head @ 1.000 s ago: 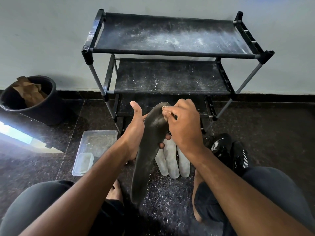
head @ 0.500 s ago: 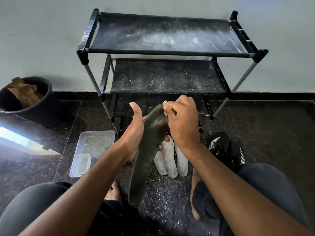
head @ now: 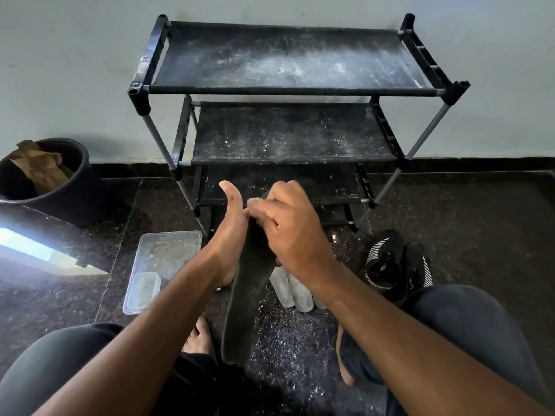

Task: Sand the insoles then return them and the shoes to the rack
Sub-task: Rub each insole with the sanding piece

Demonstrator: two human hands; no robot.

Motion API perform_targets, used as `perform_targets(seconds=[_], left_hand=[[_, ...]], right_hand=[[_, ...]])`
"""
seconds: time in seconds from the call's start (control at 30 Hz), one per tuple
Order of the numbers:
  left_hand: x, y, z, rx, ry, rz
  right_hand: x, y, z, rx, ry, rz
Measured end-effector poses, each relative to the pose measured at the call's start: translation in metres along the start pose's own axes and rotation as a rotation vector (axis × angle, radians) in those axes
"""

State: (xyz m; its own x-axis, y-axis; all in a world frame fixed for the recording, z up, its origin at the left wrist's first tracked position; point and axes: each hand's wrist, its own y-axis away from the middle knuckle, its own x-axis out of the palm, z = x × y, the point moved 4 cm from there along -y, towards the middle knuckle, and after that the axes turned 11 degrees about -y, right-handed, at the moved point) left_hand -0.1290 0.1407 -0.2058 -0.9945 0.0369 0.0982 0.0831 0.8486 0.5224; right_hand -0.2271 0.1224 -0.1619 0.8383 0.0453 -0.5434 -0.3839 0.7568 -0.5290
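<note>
Head view: The left hand (head: 228,244) grasps the dark insole (head: 246,298) at its upper part, thumb raised, holding it tilted above the floor. The right hand (head: 288,232) is clenched on a small pale sanding piece (head: 253,201), pressed against the insole's top end. Pale insoles (head: 292,291) lie together on the floor just beyond the forearms. Black shoes (head: 396,265) stand to the right, apart from the rack (head: 288,91), whose dusty shelves hold nothing.

Hazards, as judged: the insole is supported at one end only, so heavy strokes may bend it or pull it out of the left grip. Dust (head: 288,343) on the floor may foul the finished insoles. The clear tray (head: 168,259) beside the left forearm may be knocked.
</note>
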Motion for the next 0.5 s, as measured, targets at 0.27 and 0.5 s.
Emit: perform_targets(seconds=[0.27,0.5], left_hand=[[0.012,0.002,-0.006,0.031,0.109,0.127],[0.002,0.000,-0.006,0.053,0.108,0.029]], right_hand=[[-0.026,-0.012,-0.023,0.184,0.084,-0.096],[-0.013,-0.001,-0.004,0.149,0.031,-0.042]])
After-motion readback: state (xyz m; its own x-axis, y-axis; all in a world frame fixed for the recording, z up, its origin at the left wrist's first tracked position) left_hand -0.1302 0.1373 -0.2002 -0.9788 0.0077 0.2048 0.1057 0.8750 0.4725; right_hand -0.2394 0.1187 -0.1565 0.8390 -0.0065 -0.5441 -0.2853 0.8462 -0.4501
